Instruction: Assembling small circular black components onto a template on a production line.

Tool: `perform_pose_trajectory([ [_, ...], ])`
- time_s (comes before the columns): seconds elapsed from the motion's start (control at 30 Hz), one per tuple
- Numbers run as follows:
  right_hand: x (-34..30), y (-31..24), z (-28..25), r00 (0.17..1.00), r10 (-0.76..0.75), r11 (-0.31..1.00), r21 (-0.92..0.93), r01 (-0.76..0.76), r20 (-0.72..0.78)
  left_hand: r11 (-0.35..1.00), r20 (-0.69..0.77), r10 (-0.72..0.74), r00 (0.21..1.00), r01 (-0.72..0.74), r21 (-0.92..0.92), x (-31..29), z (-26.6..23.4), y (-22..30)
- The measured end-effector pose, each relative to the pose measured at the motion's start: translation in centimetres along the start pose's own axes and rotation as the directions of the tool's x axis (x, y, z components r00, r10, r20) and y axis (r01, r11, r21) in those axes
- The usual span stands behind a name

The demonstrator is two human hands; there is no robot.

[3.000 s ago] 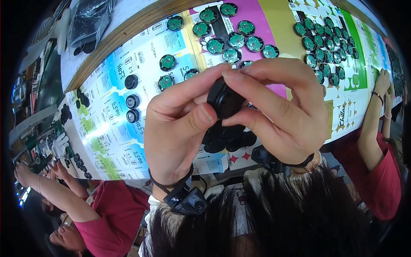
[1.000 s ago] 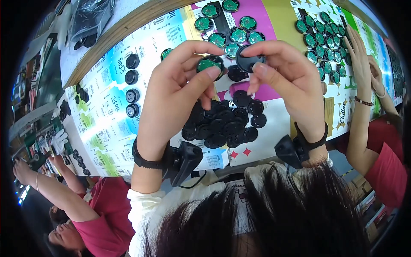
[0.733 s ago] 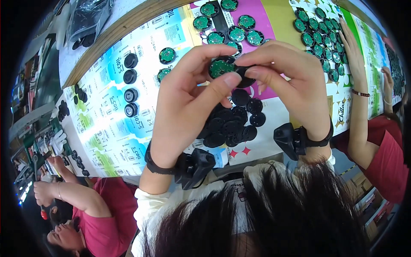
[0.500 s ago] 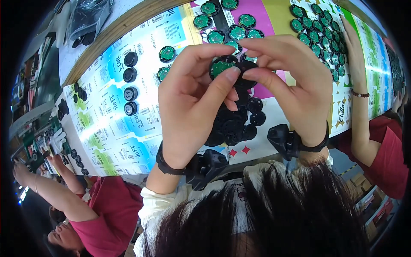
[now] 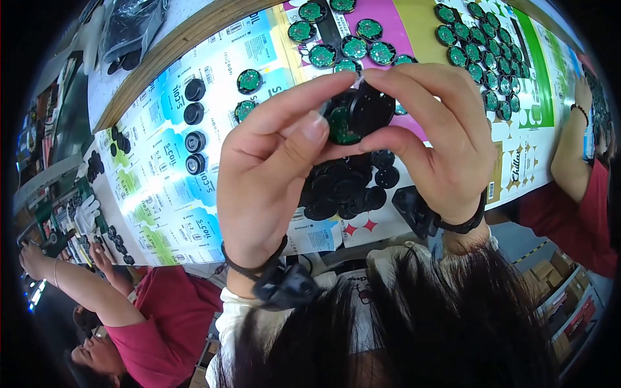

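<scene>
Above the table, my left hand [image 5: 265, 155] grips a round black housing with a green circuit board [image 5: 341, 127] inside. Fingers of my right hand [image 5: 446, 132] pinch a black disc-shaped cover [image 5: 375, 111], tilted against the housing's right side. The two parts touch; whether they are joined I cannot tell. Below my hands lies a heap of black round covers [image 5: 336, 184]. Beyond them, several black housings with green boards [image 5: 354, 47] lie face up.
Printed cardboard sheets [image 5: 162, 181] cover the table. Black round parts [image 5: 195, 113] stand in a column at the left. More board-filled housings [image 5: 490, 55] cluster at the far right. A wooden rail [image 5: 168, 55] edges the far side. Co-workers in red shirts [image 5: 162, 323] work on both sides.
My right hand has brought the black cover up against the board side of the housing. The right co-worker's arm has drawn away from the clustered boards.
</scene>
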State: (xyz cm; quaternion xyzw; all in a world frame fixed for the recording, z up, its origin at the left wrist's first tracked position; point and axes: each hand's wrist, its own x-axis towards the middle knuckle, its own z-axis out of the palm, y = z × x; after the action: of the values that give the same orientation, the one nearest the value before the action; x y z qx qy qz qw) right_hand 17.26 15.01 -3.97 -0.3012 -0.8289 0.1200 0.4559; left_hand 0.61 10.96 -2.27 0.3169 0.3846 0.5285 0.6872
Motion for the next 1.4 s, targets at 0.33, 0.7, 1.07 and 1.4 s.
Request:
perform_pose_trajectory([
  [0.33,0.6,-0.5,0.0,0.998,-0.064,0.992,0.105,0.065,-0.007,0.995,0.116,-0.093,0.989,0.096,-0.027,0.1,-0.5,0.2],
  [0.7,0.6,-0.5,0.2,0.998,-0.058,0.989,0.136,0.06,-0.013,0.998,0.082,-0.062,0.995,0.059,0.037,0.2,-0.5,0.3],
  [1.07,-0.6,-0.5,1.0,0.997,-0.08,0.995,0.064,0.08,-0.007,0.959,-0.092,0.12,0.989,-0.091,0.27,-1.2,1.1,-0.7],
  [1.4,-0.4,-2.0,1.1,0.849,0.443,0.608,0.6,-0.52,0.288,0.742,-0.003,0.443,0.897,-0.365,0.562,-0.5,1.7,-1.8],
])
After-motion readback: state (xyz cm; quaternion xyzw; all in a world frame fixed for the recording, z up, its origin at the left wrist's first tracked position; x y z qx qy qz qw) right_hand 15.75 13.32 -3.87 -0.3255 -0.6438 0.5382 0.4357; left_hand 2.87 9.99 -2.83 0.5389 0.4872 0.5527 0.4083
